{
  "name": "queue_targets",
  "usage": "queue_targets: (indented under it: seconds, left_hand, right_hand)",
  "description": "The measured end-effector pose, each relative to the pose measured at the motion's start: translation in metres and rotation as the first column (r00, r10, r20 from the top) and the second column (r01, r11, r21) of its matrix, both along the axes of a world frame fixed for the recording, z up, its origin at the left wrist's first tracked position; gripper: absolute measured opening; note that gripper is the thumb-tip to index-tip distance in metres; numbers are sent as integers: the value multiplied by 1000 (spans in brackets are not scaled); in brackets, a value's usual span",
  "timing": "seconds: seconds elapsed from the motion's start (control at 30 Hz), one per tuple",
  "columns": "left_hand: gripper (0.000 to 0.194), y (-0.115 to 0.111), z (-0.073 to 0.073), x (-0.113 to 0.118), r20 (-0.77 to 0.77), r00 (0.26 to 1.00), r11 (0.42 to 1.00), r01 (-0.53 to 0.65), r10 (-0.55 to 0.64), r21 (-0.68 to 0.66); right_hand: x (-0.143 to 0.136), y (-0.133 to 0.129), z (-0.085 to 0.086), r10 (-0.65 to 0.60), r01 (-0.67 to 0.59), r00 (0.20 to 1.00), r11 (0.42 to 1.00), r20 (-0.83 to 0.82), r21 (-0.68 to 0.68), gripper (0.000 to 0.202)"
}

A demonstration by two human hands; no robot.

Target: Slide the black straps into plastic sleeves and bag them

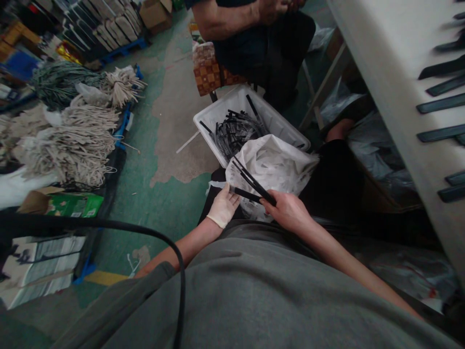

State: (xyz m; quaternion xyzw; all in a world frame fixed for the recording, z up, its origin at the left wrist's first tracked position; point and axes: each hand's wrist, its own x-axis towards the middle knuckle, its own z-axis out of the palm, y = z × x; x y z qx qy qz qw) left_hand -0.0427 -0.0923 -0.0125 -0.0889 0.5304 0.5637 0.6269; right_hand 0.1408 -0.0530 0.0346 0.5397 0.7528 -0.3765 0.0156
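My right hand [290,209], bare, is closed around several thin black strips [250,177] that fan out toward the upper left. My left hand [222,207] wears a pale glove and pinches the far end of one wider black strip [246,195], which runs across to the right hand. A small whitish, translucent piece [217,184] sticks out by the left fingertips; what it is I cannot tell. Right behind the hands, a white plastic sack [272,160] lies bunched on my lap. Beyond it, a white bin [286,127] holds a tangle of black strips [238,131].
A co-worker [250,48] sits ahead beside a checkered cushion [209,68]. On the right, a white table [392,63] carries dark strips [441,104]. Bundles of beige cords [72,145] and a green box [74,204] stand left. A black cable [145,228] crosses the view.
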Motion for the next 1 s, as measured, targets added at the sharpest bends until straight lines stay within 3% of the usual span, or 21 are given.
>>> queue_targets:
  seconds: [0.17,0.3,0.37,0.53,0.67,0.73,0.9,1.0]
  left_hand:
    - [24,-3,-3,9,19,995,995,96,-96,0]
    - [21,-3,1,1,26,999,999,23,-22,-38]
    - [20,-4,4,1,41,999,1000,5,-4,-29]
    - [27,-4,6,15,82,986,988,140,-145,67]
    - [21,0,7,7,74,995,996,61,-65,59]
    - [19,-2,8,2,75,997,999,22,-25,49]
    - [21,-7,11,10,110,986,991,121,-127,58]
    - [21,-2,11,4,96,993,997,62,-67,54]
  right_hand:
    - [-18,13,-2,44,-54,991,995,-129,-79,16]
    - [-8,16,13,75,-117,964,981,-256,-154,12]
    - [-4,16,18,53,-95,970,982,-239,-166,15]
    - [-17,16,14,24,-36,990,996,-136,-87,33]
    - [-13,19,14,-11,-23,968,991,-251,-134,39]
    - [-10,20,18,8,-35,973,993,-232,-109,37]
    - [-26,19,16,79,-79,993,997,-83,2,38]
    - [-30,21,14,63,-72,986,996,-152,-59,40]
